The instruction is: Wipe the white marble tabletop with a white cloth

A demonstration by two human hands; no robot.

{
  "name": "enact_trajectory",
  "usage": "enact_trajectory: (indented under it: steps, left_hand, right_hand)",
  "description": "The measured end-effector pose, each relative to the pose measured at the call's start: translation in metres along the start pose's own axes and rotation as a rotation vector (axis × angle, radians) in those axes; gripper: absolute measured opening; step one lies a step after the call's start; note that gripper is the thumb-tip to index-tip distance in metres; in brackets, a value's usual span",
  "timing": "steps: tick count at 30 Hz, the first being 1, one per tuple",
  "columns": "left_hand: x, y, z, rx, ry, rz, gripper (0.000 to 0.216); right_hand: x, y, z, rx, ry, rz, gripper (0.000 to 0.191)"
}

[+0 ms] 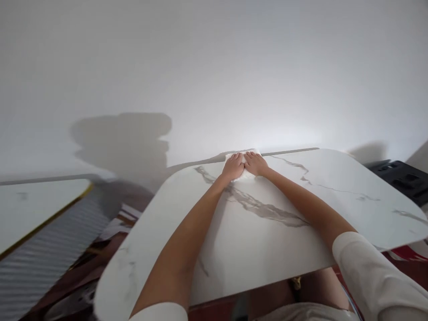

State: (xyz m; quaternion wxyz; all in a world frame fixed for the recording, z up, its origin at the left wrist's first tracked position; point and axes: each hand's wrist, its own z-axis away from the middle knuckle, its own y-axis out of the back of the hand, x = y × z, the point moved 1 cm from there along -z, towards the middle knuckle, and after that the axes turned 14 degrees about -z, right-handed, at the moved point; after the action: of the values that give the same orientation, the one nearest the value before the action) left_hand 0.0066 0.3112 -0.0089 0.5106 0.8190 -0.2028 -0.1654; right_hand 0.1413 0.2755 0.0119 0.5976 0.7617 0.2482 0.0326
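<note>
Your lap sits at the near edge of the table point(267, 254), and your sleeves lie toward its near corners. Both forearms reach across the top and converge at its far edge. There, your left hand point(233, 168) and right hand point(257, 164) rest side by side, palms down and fingers laid flat, grasping nothing. Beneath them lies the white cloth point(246, 176), spread on the table at the middle of its far edge.

Judge the work as under way: the cloth is down and under both palms. How much of the top it has covered, and how much is left, you cannot tell from this view.

Note the limits. The table offers bare surface on both sides of your forearms, with rounded corners. Left of the table, a gap separates it from a second table point(33, 209); beyond its right end sits a black object point(399, 178). Behind the table stands the wall point(234, 67), which limits forward travel of your hands.
</note>
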Motion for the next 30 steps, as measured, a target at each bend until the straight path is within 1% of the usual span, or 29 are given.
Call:
enact_trajectory:
  steps: [3, 4, 5, 7, 9, 13, 16, 19, 22, 24, 26, 30]
  left_hand:
    - [-0.046, 0.013, 0.020, -0.117, 0.124, 0.023, 0.044]
    - [-0.061, 0.017, 0.028, -0.136, 0.176, 0.028, 0.040]
    - [-0.076, 0.021, 0.035, -0.134, 0.229, 0.029, 0.038]
    - [-0.104, 0.028, 0.052, -0.082, 0.311, 0.021, 0.038]
    - [-0.130, 0.031, 0.067, -0.033, 0.353, 0.027, 0.042]
    - [-0.175, 0.032, 0.094, -0.032, 0.310, 0.047, 0.047]
    - [-0.197, 0.033, 0.118, 0.016, 0.196, 0.008, 0.047]
    - [-0.204, 0.038, 0.155, 0.075, 0.040, -0.113, 0.040]
    - [-0.196, 0.050, 0.201, 0.135, -0.033, -0.254, 0.033]
    - [-0.183, 0.061, 0.232, 0.165, -0.028, -0.322, 0.033]
    - [-0.167, 0.074, 0.261, 0.169, -0.001, -0.371, 0.033]
    - [-0.125, 0.101, 0.311, 0.161, 0.093, -0.429, 0.034]
  right_hand:
    - [-0.046, -0.021, -0.023, -0.026, 0.044, -0.027, 0.052]
    - [-0.063, -0.028, -0.031, -0.017, 0.056, -0.039, 0.052]
    - [-0.080, -0.035, -0.038, -0.002, 0.068, -0.052, 0.051]
    - [-0.111, -0.048, -0.052, 0.035, 0.094, -0.079, 0.049]
    - [-0.139, -0.059, -0.064, 0.053, 0.098, -0.114, 0.048]
    - [-0.180, -0.078, -0.074, 0.080, 0.077, -0.174, 0.049]
    - [-0.204, -0.086, -0.068, 0.107, 0.090, -0.198, 0.051]
    - [-0.225, -0.089, -0.050, 0.102, 0.149, -0.230, 0.051]
    - [-0.245, -0.087, -0.023, 0.074, 0.247, -0.248, 0.052]
    - [-0.258, -0.084, -0.001, 0.063, 0.302, -0.257, 0.053]
    - [-0.271, -0.081, 0.022, 0.046, 0.345, -0.274, 0.053]
    - [-0.290, -0.071, 0.070, -0.007, 0.428, -0.311, 0.054]
